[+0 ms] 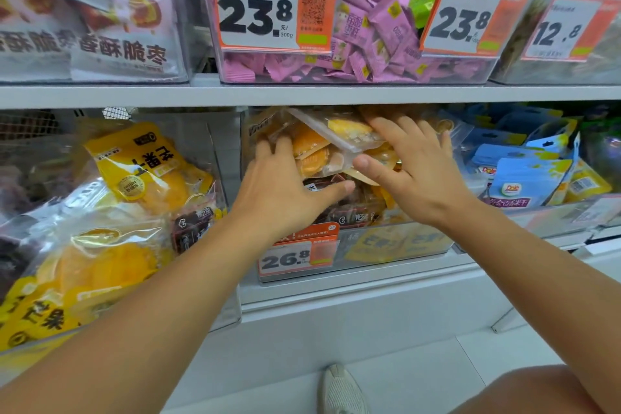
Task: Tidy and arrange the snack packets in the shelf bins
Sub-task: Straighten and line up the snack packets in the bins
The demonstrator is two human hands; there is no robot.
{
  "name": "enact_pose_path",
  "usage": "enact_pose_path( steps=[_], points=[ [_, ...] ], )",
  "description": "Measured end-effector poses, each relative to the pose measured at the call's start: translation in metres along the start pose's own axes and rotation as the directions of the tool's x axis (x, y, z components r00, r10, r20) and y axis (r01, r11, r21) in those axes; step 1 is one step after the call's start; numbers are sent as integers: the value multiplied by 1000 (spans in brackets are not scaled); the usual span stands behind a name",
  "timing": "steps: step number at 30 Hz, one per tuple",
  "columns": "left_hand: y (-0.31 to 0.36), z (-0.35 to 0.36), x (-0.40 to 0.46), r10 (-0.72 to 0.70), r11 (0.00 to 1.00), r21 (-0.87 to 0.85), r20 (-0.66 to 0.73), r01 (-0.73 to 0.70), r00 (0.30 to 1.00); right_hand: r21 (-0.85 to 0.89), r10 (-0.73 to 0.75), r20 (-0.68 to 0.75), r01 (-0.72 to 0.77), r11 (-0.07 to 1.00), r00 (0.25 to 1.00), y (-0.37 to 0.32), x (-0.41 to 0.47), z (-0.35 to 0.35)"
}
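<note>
Both hands lie spread and flat, left hand (289, 181) and right hand (408, 165), on the dried-mango packets (331, 144); best press them level, below the clear bin (386, 249) rim.

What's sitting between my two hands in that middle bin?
Head view: clear packets of yellow dried fruit lie between the left hand and right hand.

White shelf board (100, 96) runs across the view, bright even shop light on it; below sits a white base panel (336, 323) above pale floor tiles (420, 376).
</note>
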State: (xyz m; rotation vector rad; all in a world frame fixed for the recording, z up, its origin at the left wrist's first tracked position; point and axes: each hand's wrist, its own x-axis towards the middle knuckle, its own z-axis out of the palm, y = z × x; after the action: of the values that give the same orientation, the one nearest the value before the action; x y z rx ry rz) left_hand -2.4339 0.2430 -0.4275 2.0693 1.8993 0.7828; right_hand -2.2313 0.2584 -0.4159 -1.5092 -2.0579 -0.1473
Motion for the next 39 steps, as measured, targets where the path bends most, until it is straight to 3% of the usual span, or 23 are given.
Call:
enact_pose_path(
  steps=[3,7,16,21,25,28,30,32,34,36,39],
  points=[
    [3,-5,-3,-6,995,102,5,6,1000,34,10,-22,-9,999,1000,-4,1,-3],
    [1,-13,-7,59,960,278,-111,-26,992,40,2,-62,0,999,998,-6,0,-6],
    [-4,-27,-16,61,946,322,-54,-40,997,88,-27,-37,30,996,999,-16,-22,-25],
    [-20,-45,-29,221,949,241,-43,-204,974,72,-126,-193,142,987,973,-37,-40,-37],
    [-50,-71,-53,341,915,251,-58,-316,938,110,-293,-95,302,947,951,-76,-42,-28],
    [-92,-94,-78,449,872,255,-72,-418,891,56,-433,-201,452,890,879,-118,-37,-15],
    [-125,-113,-98,465,872,220,-92,-438,880,4,-450,-226,462,887,864,-151,-32,-6],
    [-154,-134,-117,417,900,191,-105,-393,903,40,-436,-161,447,894,885,-186,-34,2],
    [-179,-154,-133,352,925,201,-131,-323,927,174,-449,3,441,880,894,-222,-40,12],
    [-200,-169,-145,280,935,264,-137,-238,950,129,-517,193,500,856,834,-250,-42,30],
    [-228,-178,-161,119,936,343,-98,-78,988,173,-530,266,502,848,805,-275,-26,58]
  ],
)
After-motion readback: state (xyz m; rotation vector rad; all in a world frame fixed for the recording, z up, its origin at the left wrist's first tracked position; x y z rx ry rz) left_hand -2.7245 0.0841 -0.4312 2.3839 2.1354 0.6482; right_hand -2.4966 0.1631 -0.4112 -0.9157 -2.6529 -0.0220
